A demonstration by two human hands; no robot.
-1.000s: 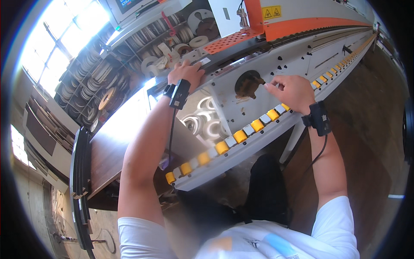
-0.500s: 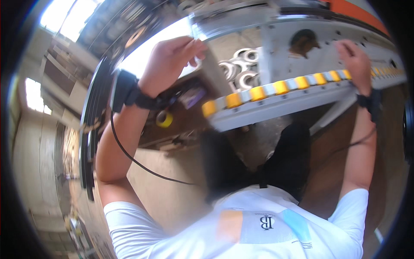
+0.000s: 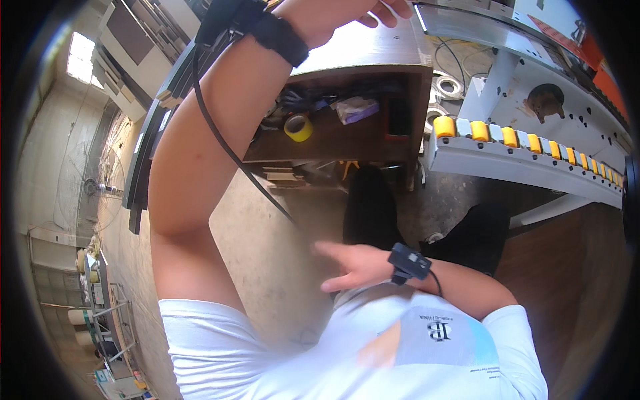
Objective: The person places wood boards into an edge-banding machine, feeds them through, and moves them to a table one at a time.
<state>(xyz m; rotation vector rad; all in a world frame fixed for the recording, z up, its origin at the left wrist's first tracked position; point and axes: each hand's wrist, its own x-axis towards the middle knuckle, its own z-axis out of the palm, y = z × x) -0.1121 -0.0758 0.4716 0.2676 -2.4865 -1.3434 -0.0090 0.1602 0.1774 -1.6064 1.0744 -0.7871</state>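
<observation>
Daylight is glaring through window, upper left. Pale wall is running down left side. Flat panels are standing right of window, caged fan is showing below. Bare concrete floor is spreading mid-view, looking scuffed.

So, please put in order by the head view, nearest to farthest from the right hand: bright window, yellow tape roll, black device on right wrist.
From the right hand:
1. Black device, strapped just behind it.
2. Yellow tape roll, ahead and left, in the brown shelf.
3. Bright window, far back, upper left.
</observation>
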